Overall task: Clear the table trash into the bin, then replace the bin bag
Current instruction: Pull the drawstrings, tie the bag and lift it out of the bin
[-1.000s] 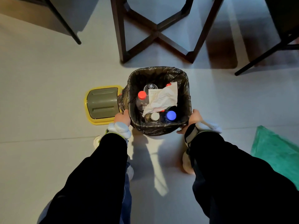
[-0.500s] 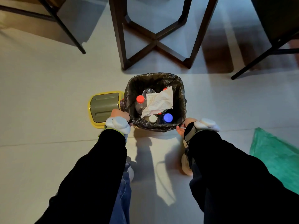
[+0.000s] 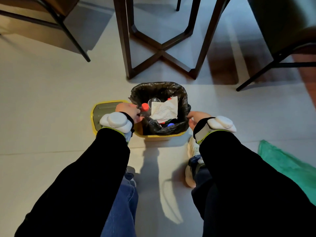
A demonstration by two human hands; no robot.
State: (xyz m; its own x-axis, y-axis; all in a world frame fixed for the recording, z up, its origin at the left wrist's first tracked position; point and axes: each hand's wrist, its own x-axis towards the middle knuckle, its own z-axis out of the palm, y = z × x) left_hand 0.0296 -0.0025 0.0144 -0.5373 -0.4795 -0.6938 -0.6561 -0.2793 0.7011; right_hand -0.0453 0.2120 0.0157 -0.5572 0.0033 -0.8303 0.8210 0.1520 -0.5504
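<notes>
Head view. The bin (image 3: 157, 135), yellow, stands on the pale floor at frame centre, just below the dark wooden table base (image 3: 161, 48). The black bin bag (image 3: 181, 93) lines it; the near edge of the bag is peeled off the rim, and the yellow rim shows there. Inside lie a crumpled paper (image 3: 165, 109), a red-capped bottle (image 3: 145, 106) and a blue cap (image 3: 170, 124).

The left hand (image 3: 127, 111) pinches the bag edge at the bin's left side, fingers closed on the plastic. The right hand (image 3: 196, 117) grips the bag edge at the right side, fingers curled around it.

The bin lid (image 3: 104, 111) lies on the floor left of the bin, partly hidden by the left hand. A green bag (image 3: 290, 166) lies at lower right. Chair legs (image 3: 75, 40) stand at upper left.
</notes>
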